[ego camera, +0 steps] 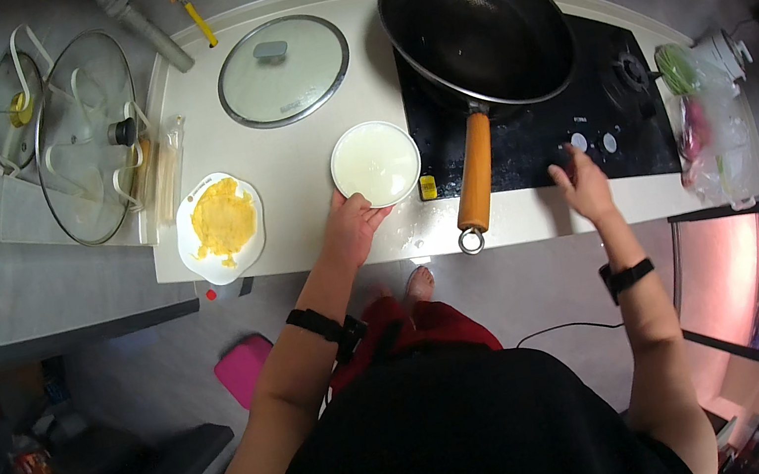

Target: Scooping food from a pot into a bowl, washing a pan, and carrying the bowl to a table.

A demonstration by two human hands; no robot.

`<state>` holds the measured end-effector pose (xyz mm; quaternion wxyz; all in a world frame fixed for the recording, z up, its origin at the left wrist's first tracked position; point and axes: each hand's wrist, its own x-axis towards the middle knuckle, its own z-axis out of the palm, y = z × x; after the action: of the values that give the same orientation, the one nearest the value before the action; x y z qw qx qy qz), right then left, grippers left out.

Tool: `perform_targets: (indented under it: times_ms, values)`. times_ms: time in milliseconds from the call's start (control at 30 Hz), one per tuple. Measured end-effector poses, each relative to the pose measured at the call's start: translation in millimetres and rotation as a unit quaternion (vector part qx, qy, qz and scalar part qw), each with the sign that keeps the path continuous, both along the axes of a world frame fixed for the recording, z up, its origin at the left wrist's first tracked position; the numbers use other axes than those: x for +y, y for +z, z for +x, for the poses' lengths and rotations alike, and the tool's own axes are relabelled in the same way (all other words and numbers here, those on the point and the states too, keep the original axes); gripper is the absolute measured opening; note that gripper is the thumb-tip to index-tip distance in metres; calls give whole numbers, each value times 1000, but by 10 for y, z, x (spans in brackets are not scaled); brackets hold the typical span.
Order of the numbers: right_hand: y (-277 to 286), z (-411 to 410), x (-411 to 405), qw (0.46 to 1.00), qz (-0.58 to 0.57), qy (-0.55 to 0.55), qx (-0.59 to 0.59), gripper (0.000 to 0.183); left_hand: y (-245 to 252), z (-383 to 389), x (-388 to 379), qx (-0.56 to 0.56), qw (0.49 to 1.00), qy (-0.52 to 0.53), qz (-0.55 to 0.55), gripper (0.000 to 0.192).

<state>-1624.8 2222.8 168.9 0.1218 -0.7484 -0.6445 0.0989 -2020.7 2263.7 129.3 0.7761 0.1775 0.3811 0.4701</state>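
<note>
My left hand (350, 229) grips the near rim of a round white bowl (375, 165), held at the counter's middle. Whether the bowl holds clear liquid I cannot tell. Over the front of the black gas cooktop (525, 160), my right hand (586, 187) has its fingers apart and nothing in them. Its fingertips are close to the left control knob (578, 143); whether they touch it is unclear. A dark wok (473, 33) sits on the left burner, its wooden handle (474, 172) pointing towards me past the counter edge.
Cooked egg (223, 218) lies on a white plate (190, 250) at the left. Behind it is a glass lid (286, 83). More glass lids (91, 157) stand in a rack at far left. Bagged vegetables (696, 124) lie right of the cooktop. A pink object (243, 369) is on the floor.
</note>
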Motion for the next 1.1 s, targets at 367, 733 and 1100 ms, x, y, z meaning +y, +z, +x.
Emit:
perform_targets:
  times_ms: [367, 733, 1100]
  values:
    - [-249, -2103, -951, 511, -104, -87, 849, 63, 402, -275, -415, 23, 986, -163, 1, 62]
    - [-273, -2571, -1670, 422, 97, -150, 889, 56, 649, -201, -951, 70, 933, -350, -51, 70]
    - [-52, -2286, -2527, 403, 241, -243, 849, 64, 591, 89, -1316, 15, 849, -520, -90, 66]
